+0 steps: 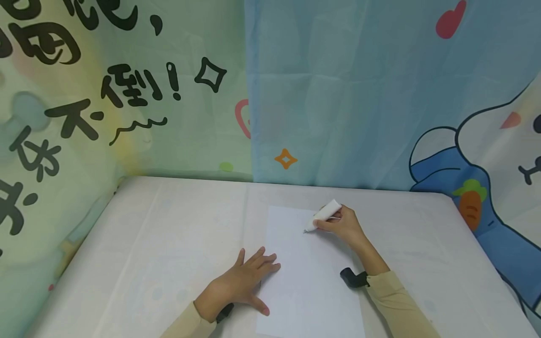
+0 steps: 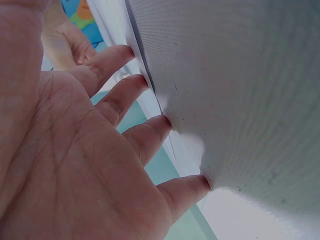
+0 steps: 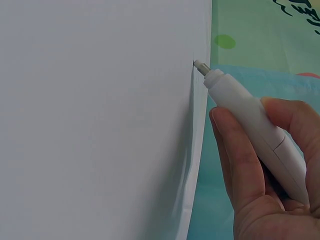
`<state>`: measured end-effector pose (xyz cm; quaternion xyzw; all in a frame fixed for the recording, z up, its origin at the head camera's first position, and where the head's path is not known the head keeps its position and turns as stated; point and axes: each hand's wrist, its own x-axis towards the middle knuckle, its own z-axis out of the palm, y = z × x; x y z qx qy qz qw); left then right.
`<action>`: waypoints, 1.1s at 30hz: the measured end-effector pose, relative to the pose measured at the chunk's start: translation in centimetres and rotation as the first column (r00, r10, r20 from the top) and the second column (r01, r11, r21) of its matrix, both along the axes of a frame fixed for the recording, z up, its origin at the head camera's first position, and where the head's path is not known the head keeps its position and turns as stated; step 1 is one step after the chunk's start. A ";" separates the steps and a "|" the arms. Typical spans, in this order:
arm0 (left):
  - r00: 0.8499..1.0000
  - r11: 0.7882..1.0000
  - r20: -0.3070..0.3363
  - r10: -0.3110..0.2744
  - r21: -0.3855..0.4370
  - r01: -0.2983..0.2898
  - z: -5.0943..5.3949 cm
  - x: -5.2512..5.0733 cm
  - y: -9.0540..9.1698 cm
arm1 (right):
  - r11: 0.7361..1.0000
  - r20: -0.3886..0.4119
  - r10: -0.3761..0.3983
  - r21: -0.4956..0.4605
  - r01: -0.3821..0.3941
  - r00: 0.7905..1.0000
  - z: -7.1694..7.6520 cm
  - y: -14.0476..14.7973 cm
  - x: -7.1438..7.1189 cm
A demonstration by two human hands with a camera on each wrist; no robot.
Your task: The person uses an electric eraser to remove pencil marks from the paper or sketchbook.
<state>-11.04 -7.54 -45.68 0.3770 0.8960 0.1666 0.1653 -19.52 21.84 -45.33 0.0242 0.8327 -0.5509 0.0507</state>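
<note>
My right hand (image 1: 347, 227) holds a white pen-shaped electric eraser (image 1: 323, 216) between thumb and fingers over the far part of a blank white sheet of paper (image 1: 308, 277). In the right wrist view, the electric eraser (image 3: 247, 107) has a metal collar and a small pale tip, aimed at the sheet; whether the tip touches it I cannot tell. My left hand (image 1: 242, 282) lies with fingers spread at the left edge of the sheet. The left wrist view shows the fingertips of the left hand (image 2: 90, 155) resting on the white surface.
The table (image 1: 190, 225) wears a white cover with faint creases. Behind it hangs a printed cloth, its green part (image 1: 203, 136) with dark lettering and its blue part (image 1: 338, 117) with a cartoon animal. A black wrist mount (image 1: 354, 278) sits at the right cuff.
</note>
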 end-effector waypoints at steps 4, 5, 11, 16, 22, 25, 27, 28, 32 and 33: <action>1.000 1.000 0.006 0.002 0.006 -0.002 0.0 0.0 0.0 | 1.000 -0.005 0.011 -0.005 -0.011 1.000 -0.1 0.0 0.0; 1.000 1.000 0.008 0.002 0.009 -0.002 0.1 0.1 0.0 | 1.000 -0.004 0.011 -0.006 -0.011 1.000 -0.1 0.0 0.0; 1.000 1.000 -0.003 -0.005 0.014 0.005 0.1 0.1 0.0 | 1.000 -0.006 0.020 -0.009 -0.020 1.000 0.0 0.0 0.0; 1.000 1.000 -0.004 -0.004 0.014 0.004 0.1 0.1 0.0 | 1.000 -0.006 0.027 -0.011 -0.027 1.000 0.0 0.0 0.1; 1.000 1.000 -0.007 -0.005 0.012 0.005 0.2 0.0 -0.1 | 0.999 -0.003 0.033 -0.014 -0.033 0.999 0.0 0.0 0.1; 1.000 1.000 -0.011 -0.005 0.009 0.005 0.2 0.0 0.0 | 0.999 -0.006 0.037 -0.018 -0.037 0.999 0.0 0.0 0.1; 1.000 1.000 -0.013 -0.006 0.007 0.006 0.2 0.0 0.0 | 0.999 -0.007 0.039 -0.024 -0.039 0.999 -0.1 0.0 0.1; 1.000 1.000 -0.014 -0.005 0.005 0.005 0.2 0.0 0.0 | 0.999 -0.007 0.040 -0.029 -0.040 0.999 -0.1 0.0 0.1; 1.000 1.000 -0.015 -0.002 -0.002 0.002 0.2 0.1 0.0 | 0.999 -0.008 0.040 -0.032 -0.040 0.999 -0.1 0.1 0.0; 1.000 1.000 -0.014 0.000 -0.005 0.000 0.2 0.1 0.0 | 0.999 -0.008 0.039 -0.031 -0.039 0.999 -0.1 0.1 0.0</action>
